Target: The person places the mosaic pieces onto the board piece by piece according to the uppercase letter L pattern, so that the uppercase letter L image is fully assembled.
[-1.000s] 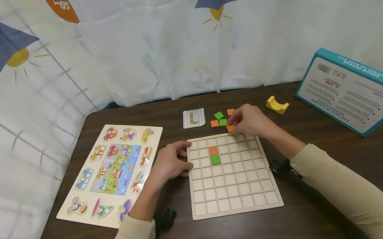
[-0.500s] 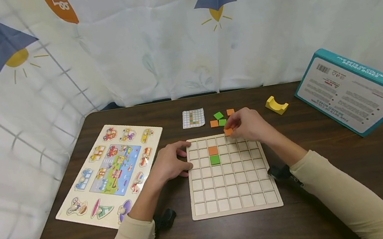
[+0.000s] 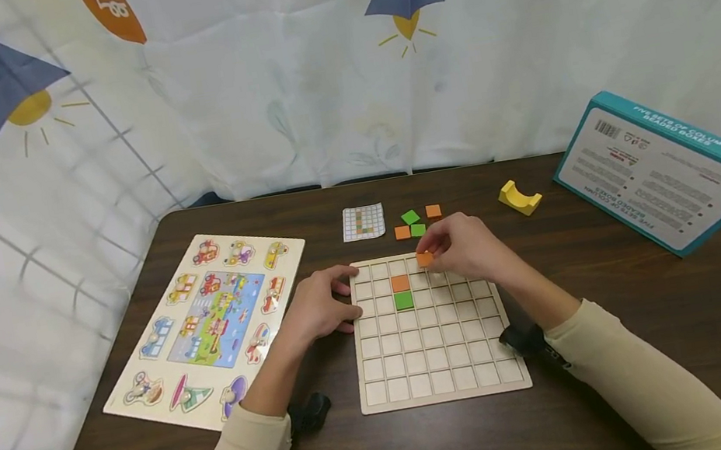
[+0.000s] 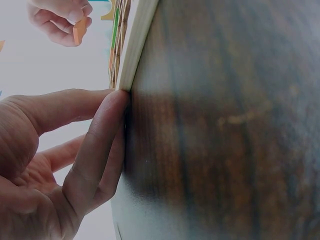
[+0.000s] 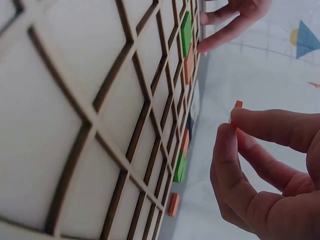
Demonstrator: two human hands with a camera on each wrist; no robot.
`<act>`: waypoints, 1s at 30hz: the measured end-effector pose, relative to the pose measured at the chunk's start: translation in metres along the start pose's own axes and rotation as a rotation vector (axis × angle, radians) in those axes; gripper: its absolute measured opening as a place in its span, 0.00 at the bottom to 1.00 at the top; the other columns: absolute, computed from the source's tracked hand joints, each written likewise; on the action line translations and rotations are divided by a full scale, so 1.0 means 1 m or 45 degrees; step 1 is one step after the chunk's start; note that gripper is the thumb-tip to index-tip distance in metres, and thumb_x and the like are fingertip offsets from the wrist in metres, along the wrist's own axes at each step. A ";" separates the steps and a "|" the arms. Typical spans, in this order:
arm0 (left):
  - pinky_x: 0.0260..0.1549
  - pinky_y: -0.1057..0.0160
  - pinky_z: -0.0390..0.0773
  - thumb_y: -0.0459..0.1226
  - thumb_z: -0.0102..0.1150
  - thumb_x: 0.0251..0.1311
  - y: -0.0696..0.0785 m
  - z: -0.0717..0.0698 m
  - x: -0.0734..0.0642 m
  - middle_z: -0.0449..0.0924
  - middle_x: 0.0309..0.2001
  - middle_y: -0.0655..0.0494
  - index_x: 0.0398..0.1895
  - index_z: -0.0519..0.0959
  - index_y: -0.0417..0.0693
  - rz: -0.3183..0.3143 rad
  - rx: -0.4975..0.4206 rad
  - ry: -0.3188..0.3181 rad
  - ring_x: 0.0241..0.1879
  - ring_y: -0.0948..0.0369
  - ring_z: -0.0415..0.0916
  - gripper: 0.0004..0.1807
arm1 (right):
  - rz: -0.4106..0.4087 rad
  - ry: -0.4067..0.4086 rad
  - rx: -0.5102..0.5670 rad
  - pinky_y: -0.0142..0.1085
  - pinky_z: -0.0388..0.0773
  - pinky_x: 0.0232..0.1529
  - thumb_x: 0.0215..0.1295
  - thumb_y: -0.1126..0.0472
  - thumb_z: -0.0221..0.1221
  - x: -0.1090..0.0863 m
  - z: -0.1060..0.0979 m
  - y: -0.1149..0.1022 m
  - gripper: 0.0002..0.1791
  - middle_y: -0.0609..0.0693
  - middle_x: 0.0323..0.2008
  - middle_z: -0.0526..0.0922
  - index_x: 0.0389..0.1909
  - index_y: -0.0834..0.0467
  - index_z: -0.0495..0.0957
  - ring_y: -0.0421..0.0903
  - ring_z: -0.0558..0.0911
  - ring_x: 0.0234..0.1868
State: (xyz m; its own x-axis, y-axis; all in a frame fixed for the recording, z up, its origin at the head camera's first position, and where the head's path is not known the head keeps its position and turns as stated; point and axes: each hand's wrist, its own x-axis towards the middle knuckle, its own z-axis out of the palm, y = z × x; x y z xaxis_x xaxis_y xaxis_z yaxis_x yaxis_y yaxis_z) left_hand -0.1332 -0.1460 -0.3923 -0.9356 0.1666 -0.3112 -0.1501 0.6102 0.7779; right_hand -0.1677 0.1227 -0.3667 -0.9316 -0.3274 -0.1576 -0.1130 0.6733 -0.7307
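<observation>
My right hand [image 3: 466,246] pinches a small orange square tile [image 3: 424,259] between thumb and fingers, over the far edge of the wooden grid board [image 3: 447,394]. In the right wrist view that orange tile [image 5: 238,104] is held up on edge, apart from the board's cells. My left hand [image 3: 318,306] touches the board's left side, fingers at the far corner and thumb lower down. The left wrist view has the fingertips against the board's pale edge [image 4: 137,45]. In one column of the grid, an orange tile [image 3: 400,283] sits directly behind a green tile [image 3: 404,300].
Behind the board lie loose green tiles [image 3: 410,217] and orange tiles [image 3: 433,210], beside a gridded pattern card [image 3: 363,222]. A yellow arched block [image 3: 520,198] and a teal box [image 3: 666,169] stand right. A vehicle picture puzzle [image 3: 207,332] lies left.
My right hand has lifted the orange tile from beside the loose ones and carried it left and nearer, over the board's far edge. The left hand stays at the board's side.
</observation>
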 end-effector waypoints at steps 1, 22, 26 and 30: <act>0.23 0.60 0.91 0.25 0.73 0.54 0.000 0.000 0.000 0.79 0.50 0.40 0.69 0.77 0.47 0.000 -0.002 0.000 0.21 0.58 0.85 0.36 | 0.000 -0.001 0.006 0.38 0.81 0.41 0.58 0.67 0.72 -0.001 0.001 -0.001 0.12 0.51 0.36 0.83 0.43 0.56 0.88 0.48 0.80 0.39; 0.24 0.60 0.91 0.25 0.73 0.54 0.000 -0.001 0.001 0.79 0.50 0.40 0.69 0.77 0.48 0.005 -0.004 -0.004 0.21 0.58 0.85 0.36 | -0.035 -0.039 0.016 0.35 0.79 0.37 0.57 0.68 0.73 -0.019 0.019 -0.014 0.11 0.50 0.32 0.83 0.41 0.57 0.89 0.45 0.80 0.36; 0.24 0.60 0.91 0.25 0.73 0.54 0.000 -0.001 0.002 0.79 0.50 0.40 0.69 0.77 0.48 -0.002 -0.007 -0.010 0.21 0.58 0.85 0.36 | -0.041 -0.054 0.019 0.34 0.80 0.36 0.56 0.68 0.73 -0.020 0.021 -0.015 0.11 0.50 0.33 0.83 0.41 0.57 0.89 0.45 0.80 0.36; 0.24 0.60 0.91 0.25 0.73 0.55 -0.001 -0.001 0.002 0.78 0.50 0.40 0.70 0.77 0.49 -0.014 -0.008 -0.013 0.22 0.58 0.85 0.36 | -0.035 -0.069 0.026 0.34 0.80 0.35 0.55 0.69 0.73 -0.021 0.024 -0.016 0.12 0.50 0.34 0.83 0.41 0.56 0.89 0.46 0.81 0.37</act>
State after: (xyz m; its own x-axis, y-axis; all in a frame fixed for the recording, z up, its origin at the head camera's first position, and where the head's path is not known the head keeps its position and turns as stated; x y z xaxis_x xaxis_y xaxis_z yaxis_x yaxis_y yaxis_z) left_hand -0.1352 -0.1470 -0.3930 -0.9307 0.1676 -0.3251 -0.1623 0.6073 0.7778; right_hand -0.1375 0.1030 -0.3681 -0.9082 -0.3812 -0.1727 -0.1305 0.6501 -0.7486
